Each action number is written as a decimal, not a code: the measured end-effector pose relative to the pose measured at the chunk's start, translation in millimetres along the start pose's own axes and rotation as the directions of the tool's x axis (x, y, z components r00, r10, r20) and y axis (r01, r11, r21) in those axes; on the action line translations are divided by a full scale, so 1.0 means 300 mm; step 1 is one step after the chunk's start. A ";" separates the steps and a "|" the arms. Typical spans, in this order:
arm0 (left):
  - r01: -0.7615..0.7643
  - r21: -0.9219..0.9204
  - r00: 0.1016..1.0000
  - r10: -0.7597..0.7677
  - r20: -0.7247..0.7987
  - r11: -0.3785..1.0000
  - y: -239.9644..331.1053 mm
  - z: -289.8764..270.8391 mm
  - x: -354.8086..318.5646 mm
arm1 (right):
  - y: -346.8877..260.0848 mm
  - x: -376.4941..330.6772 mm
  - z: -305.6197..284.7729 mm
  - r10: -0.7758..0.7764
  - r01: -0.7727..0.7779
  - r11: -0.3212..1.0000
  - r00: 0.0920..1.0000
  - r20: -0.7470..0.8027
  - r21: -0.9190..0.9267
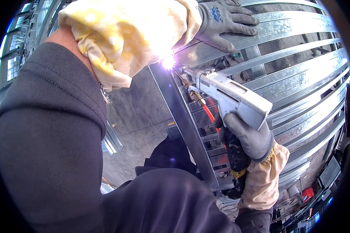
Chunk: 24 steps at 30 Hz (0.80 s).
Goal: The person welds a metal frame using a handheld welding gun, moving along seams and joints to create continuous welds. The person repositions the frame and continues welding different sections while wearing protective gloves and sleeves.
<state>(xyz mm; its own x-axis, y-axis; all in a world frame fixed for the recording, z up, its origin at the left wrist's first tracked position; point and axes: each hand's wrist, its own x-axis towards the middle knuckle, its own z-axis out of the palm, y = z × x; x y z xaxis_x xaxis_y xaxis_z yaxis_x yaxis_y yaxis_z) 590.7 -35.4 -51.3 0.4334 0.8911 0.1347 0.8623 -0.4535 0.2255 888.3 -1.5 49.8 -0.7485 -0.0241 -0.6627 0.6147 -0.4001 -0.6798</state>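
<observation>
My right hand (249,134), in a grey glove, is closed round the grip of a silver-white welding gun (233,95). The gun's nozzle points up and left at a bright violet-white arc (168,62) on the corner of a metal frame (182,120). An orange hose (209,113) runs from beneath the gun toward my right hand. Beyond the arc, my left hand (227,23), also in a grey glove, lies flat with fingers spread on a wide metal slat (276,27). A yellow-and-white sleeve cover wraps my left forearm, and the glare washes out its lower edge.
Several parallel shiny metal slats (295,89) stretch across the right side with gaps between them. Grey floor (138,101) shows left of the frame, with metal strips (112,139) lying there. My dark-clad knee (167,190) is close below the frame. A red object (308,193) sits among clutter at lower right.
</observation>
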 end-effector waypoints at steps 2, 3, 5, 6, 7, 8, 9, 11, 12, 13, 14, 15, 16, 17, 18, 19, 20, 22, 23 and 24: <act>-0.011 0.000 1.000 0.011 0.001 1.000 0.000 -0.002 0.007 | 0.008 -0.003 -0.007 0.025 -0.026 1.000 1.000 -0.012 -0.012; -0.009 -0.003 1.000 0.009 0.005 1.000 0.000 -0.005 0.008 | 0.011 -0.003 -0.009 0.015 -0.015 1.000 1.000 -0.007 -0.018; -0.002 -0.007 1.000 0.003 0.012 1.000 0.002 -0.009 0.006 | 0.015 -0.003 -0.012 -0.007 0.007 1.000 1.000 0.004 -0.030; 0.005 -0.003 1.000 -0.005 0.008 1.000 0.004 -0.011 0.005 | 0.016 -0.003 -0.012 -0.010 0.011 0.999 1.000 0.008 -0.039; 0.012 0.001 1.000 -0.012 0.004 1.000 0.007 -0.011 0.003 | 0.017 -0.005 -0.011 -0.014 0.014 0.999 1.000 0.011 -0.047; 0.019 0.004 1.000 -0.019 -0.001 1.000 0.011 -0.012 0.003 | 0.018 -0.007 -0.011 -0.017 0.017 0.998 1.000 0.013 -0.056; 0.025 0.004 1.000 -0.025 0.007 1.000 0.013 -0.015 0.002 | 0.019 -0.009 -0.010 -0.017 0.017 0.999 1.000 0.005 -0.051; 0.037 0.005 0.999 -0.037 0.023 0.999 0.016 -0.019 0.000 | 0.022 -0.014 -0.006 -0.017 0.016 0.999 1.000 -0.009 -0.042; 0.039 -0.013 0.999 -0.038 0.027 0.999 0.014 -0.016 -0.002 | 0.024 -0.016 -0.006 -0.010 0.010 1.000 1.000 -0.010 -0.024; 0.041 -0.030 0.999 -0.040 0.031 0.999 0.011 -0.012 -0.004 | 0.026 -0.017 -0.006 -0.004 0.004 1.000 1.000 -0.009 -0.006; 0.041 -0.049 0.999 -0.039 0.035 0.998 0.012 -0.010 -0.001 | 0.028 -0.018 -0.007 0.004 -0.004 1.000 1.000 -0.011 0.014; 0.039 -0.038 0.998 -0.037 0.043 0.999 0.012 -0.009 -0.002 | 0.030 -0.019 -0.007 0.008 -0.008 1.000 1.000 -0.013 0.018; 0.037 -0.028 0.998 -0.036 0.050 0.999 0.011 -0.010 -0.005 | 0.032 -0.020 -0.007 0.012 -0.012 1.000 1.000 -0.014 0.022; 0.034 -0.017 0.998 -0.033 0.057 0.999 0.013 -0.014 -0.003 | 0.033 -0.022 -0.008 0.015 -0.015 1.000 1.000 -0.016 0.027; 0.036 -0.017 0.997 -0.035 0.074 0.999 0.014 -0.018 0.001 | 0.034 -0.023 -0.009 0.015 -0.015 1.000 1.000 -0.018 0.024; 0.038 -0.017 0.995 -0.036 0.091 0.999 0.014 -0.021 0.005 | 0.035 -0.024 -0.011 0.016 -0.015 1.000 1.000 -0.020 0.022; 0.044 -0.014 0.993 -0.043 0.108 0.999 0.014 -0.024 0.004 | 0.035 -0.024 -0.011 0.015 -0.015 1.000 1.000 -0.018 0.017; 0.037 0.015 0.995 -0.038 0.091 0.999 0.016 -0.012 0.000 | 0.032 -0.028 -0.009 0.009 -0.009 1.000 1.000 -0.018 0.002; 0.030 0.028 0.996 -0.033 0.081 0.999 0.015 -0.005 0.001 | 0.031 -0.029 -0.009 0.008 -0.008 1.000 1.000 -0.021 -0.004; 0.027 0.025 0.997 -0.029 0.076 0.999 0.010 -0.001 0.001 | 0.034 -0.031 -0.011 0.018 -0.018 1.000 0.999 -0.028 -0.007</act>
<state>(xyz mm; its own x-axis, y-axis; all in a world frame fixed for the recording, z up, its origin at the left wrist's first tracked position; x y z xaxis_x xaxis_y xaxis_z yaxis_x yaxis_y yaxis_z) 593.3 -36.3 -50.4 0.4271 0.9025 0.0545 0.8798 -0.4288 0.2052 902.3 -2.4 47.9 -0.7302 -0.0061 -0.6832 0.6299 -0.3932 -0.6698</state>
